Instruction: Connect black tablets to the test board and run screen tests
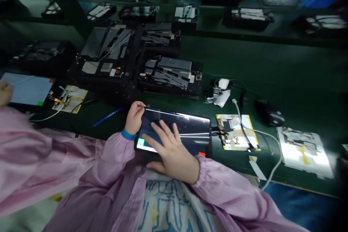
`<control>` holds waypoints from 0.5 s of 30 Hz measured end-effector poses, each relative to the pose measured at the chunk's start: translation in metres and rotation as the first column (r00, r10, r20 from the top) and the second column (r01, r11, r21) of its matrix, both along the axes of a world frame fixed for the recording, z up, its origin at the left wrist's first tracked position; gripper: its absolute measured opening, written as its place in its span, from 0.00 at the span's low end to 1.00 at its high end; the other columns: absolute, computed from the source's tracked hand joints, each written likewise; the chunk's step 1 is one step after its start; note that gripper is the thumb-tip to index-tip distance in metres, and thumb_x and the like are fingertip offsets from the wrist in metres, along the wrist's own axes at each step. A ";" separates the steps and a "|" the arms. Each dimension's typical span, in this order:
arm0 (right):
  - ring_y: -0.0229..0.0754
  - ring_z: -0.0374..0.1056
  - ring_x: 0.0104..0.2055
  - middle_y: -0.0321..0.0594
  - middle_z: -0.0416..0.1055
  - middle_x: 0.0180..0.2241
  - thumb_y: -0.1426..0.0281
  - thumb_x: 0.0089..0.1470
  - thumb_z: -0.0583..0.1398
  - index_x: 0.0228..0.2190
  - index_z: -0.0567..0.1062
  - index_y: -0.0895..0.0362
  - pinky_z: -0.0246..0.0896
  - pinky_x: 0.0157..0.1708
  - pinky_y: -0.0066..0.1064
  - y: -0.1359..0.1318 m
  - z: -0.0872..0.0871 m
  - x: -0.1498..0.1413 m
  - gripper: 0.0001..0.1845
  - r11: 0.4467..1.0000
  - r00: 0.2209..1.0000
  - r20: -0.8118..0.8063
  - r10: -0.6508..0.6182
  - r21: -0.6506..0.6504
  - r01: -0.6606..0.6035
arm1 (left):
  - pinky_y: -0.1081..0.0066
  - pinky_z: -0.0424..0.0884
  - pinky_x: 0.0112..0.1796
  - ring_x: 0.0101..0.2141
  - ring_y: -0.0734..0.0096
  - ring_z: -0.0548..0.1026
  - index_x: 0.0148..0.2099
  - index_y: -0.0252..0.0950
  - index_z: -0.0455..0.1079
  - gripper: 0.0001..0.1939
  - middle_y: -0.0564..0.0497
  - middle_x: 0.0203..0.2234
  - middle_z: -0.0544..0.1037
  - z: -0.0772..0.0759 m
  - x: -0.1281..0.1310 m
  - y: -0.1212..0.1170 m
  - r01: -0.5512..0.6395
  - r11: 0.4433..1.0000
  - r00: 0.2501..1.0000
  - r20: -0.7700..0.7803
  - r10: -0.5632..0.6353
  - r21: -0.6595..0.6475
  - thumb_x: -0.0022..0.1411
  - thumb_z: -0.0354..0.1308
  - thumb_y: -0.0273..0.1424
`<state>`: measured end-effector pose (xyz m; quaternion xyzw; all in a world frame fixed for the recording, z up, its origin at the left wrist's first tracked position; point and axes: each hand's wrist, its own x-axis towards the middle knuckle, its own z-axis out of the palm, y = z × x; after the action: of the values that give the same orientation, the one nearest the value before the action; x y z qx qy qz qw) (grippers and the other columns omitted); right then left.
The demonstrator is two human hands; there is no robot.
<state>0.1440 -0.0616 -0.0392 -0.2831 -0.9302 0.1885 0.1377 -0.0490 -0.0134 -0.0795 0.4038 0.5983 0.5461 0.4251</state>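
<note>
A dark tablet screen [190,145] lies in front of me, with a green square at its near left and a red one at its near right. My left hand [134,117], with a blue band at the wrist, is closed on the screen's far left corner, thumb and finger pinched at the edge. Over the glass my right hand [174,154] is open with fingers spread; whether the fingertips touch it I cannot tell. Short cables join the screen's right side to a circuit board assembly [236,132] with yellow edges.
Stacks of tablet parts [171,74] stand behind the screen. At right are a black mouse [270,112], a white cable [276,141] and a silvery panel [304,150]. A blue pen [107,117] lies at left, near a co-worker's hand [5,92] and a lit screen [27,88].
</note>
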 end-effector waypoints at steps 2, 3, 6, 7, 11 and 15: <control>0.62 0.38 0.67 0.51 0.49 0.65 0.53 0.53 0.58 0.60 0.59 0.52 0.37 0.59 0.64 0.015 0.002 0.022 0.36 0.992 0.991 -0.039 -0.129 0.006 0.130 | 0.71 0.64 0.32 0.28 0.71 0.70 0.34 0.37 0.63 0.04 0.53 0.26 0.71 -0.002 -0.002 0.001 -0.012 1.000 0.999 -0.035 0.012 0.002 0.54 0.54 0.30; 0.61 0.42 0.66 0.51 0.52 0.63 0.56 0.55 0.57 0.59 0.61 0.53 0.40 0.59 0.63 0.025 0.002 0.037 0.32 0.977 0.975 -0.067 -0.213 0.011 0.214 | 0.71 0.64 0.33 0.28 0.71 0.71 0.34 0.37 0.63 0.04 0.53 0.26 0.71 -0.002 -0.003 0.002 -0.020 1.000 0.998 -0.056 0.020 0.007 0.54 0.55 0.30; 0.54 0.62 0.54 0.52 0.67 0.50 0.66 0.58 0.53 0.47 0.70 0.56 0.57 0.52 0.52 0.052 -0.006 0.093 0.17 0.872 0.851 -0.206 -0.483 -0.028 0.488 | 0.71 0.65 0.33 0.30 0.70 0.72 0.34 0.37 0.64 0.05 0.54 0.26 0.72 -0.004 -0.005 0.004 -0.039 0.999 0.997 -0.065 0.040 0.028 0.53 0.56 0.30; 0.51 0.66 0.48 0.49 0.70 0.44 0.69 0.58 0.52 0.43 0.72 0.56 0.62 0.48 0.47 0.058 -0.010 0.112 0.13 0.827 0.799 -0.225 -0.557 -0.063 0.559 | 0.71 0.65 0.33 0.29 0.70 0.72 0.34 0.37 0.64 0.06 0.54 0.26 0.72 -0.004 -0.005 0.004 -0.040 0.999 0.998 -0.050 0.042 0.031 0.53 0.56 0.30; 0.44 0.68 0.34 0.41 0.69 0.31 0.76 0.53 0.52 0.29 0.71 0.55 0.64 0.34 0.37 0.056 -0.023 0.163 0.08 0.786 0.760 -0.208 -0.616 -0.104 0.609 | 0.71 0.66 0.32 0.27 0.70 0.72 0.35 0.37 0.63 0.08 0.54 0.24 0.72 -0.004 -0.003 0.006 -0.047 0.998 0.999 -0.008 0.047 0.039 0.53 0.57 0.32; 0.46 0.67 0.41 0.44 0.69 0.37 0.75 0.54 0.55 0.35 0.72 0.55 0.65 0.40 0.40 0.029 -0.027 0.156 0.08 0.893 0.858 -0.257 -0.444 -0.050 0.447 | 0.70 0.67 0.33 0.28 0.70 0.73 0.35 0.37 0.62 0.08 0.54 0.24 0.73 -0.003 -0.001 0.008 -0.074 0.996 0.997 -0.012 0.075 0.053 0.52 0.58 0.32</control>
<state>0.3005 -0.0325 -0.0663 -0.4623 -0.8142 0.1820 0.3005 -0.0501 -0.0058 -0.0822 0.3960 0.6014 0.5743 0.3894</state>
